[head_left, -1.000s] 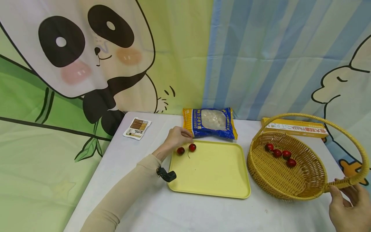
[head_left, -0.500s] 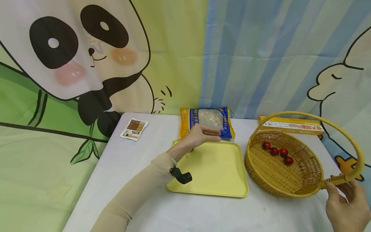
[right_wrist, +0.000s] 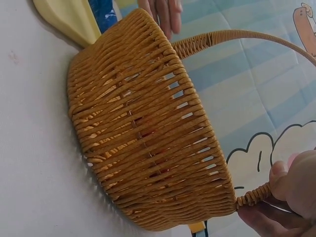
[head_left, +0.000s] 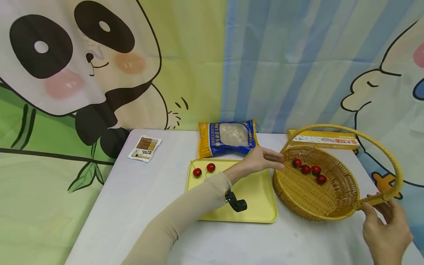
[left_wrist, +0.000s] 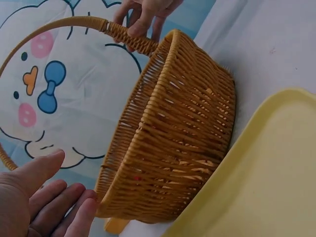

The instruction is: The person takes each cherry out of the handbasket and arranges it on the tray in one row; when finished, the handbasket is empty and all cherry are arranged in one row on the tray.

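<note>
A round wicker basket stands on the right part of the table, with several red cherries lying inside. My right hand grips the near-right base of its arched handle, thumb and fingers round the wrapped cane in the right wrist view. Nothing is in my left hand, which reaches over the tray with fingers extended, the tips right at the basket's left rim near the other handle base. The left wrist view shows its fingers loose beside the rim. Two cherries lie on the yellow tray.
A blue and yellow orecchiette bag lies behind the tray. A yellow pasta box sits behind the basket. The small white and brown packet is at the table's far left. A printed curtain hangs along the back edge.
My left hand has moved right, from beside the two cherries across the tray to the basket's left rim. My right hand keeps its grip on the handle base. The head view has shifted slightly right.
</note>
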Demonstrator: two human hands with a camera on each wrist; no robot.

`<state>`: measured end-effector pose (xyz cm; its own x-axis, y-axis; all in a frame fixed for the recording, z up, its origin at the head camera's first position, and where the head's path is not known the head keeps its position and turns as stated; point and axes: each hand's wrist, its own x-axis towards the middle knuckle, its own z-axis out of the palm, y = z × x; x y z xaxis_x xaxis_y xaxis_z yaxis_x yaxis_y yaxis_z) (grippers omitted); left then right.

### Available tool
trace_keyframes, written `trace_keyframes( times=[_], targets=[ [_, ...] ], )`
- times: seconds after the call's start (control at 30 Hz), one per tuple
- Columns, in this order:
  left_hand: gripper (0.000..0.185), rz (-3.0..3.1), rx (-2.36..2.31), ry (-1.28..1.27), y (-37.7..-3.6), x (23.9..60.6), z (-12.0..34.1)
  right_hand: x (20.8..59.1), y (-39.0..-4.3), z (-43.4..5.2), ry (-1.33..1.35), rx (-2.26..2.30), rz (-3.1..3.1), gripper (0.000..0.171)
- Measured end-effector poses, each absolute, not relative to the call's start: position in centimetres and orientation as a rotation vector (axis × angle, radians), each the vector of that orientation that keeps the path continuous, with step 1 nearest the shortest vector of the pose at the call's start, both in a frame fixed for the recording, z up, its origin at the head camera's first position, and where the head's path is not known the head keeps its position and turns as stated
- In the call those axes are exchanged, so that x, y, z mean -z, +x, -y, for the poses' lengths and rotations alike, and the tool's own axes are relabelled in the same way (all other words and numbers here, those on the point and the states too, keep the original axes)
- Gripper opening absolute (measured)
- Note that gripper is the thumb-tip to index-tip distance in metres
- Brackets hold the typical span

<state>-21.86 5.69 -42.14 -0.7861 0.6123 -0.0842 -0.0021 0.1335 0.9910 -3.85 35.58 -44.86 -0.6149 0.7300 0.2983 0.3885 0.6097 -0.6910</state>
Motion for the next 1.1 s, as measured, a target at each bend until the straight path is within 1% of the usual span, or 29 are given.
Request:
trace_keyframes(
  times=[0.2, 0.4, 0.8, 0.93, 1.1],
  targets=[
    [0.035, -1.948, -1.678, 0.574, -21.9, 42.4, -9.0, 44.8, -4.1, -35.4, -0.903, -0.812, 2.273, 0.056],
    [0.033, -2.081, -1.597, 0.543, -21.8, 42.3, -12.0, 44.9, -3.9, -35.4, -0.915, -0.821, 2.264, 0.055],
    [0.030, -2.198, -1.421, 0.545, -22.0, 42.0, -15.8, 45.1, -3.7, -35.8, -0.865, -0.832, 2.227, 0.056],
    [0.024, -2.213, -1.389, 0.470, -22.2, 41.7, -17.4, 45.0, -3.8, -35.9, -0.881, -0.855, 2.240, 0.055],
    [0.014, -2.298, -1.369, 0.310, -21.9, 41.3, -19.1, 44.7, -3.8, -35.9, -0.913, -0.880, 2.254, 0.055]
  ],
)
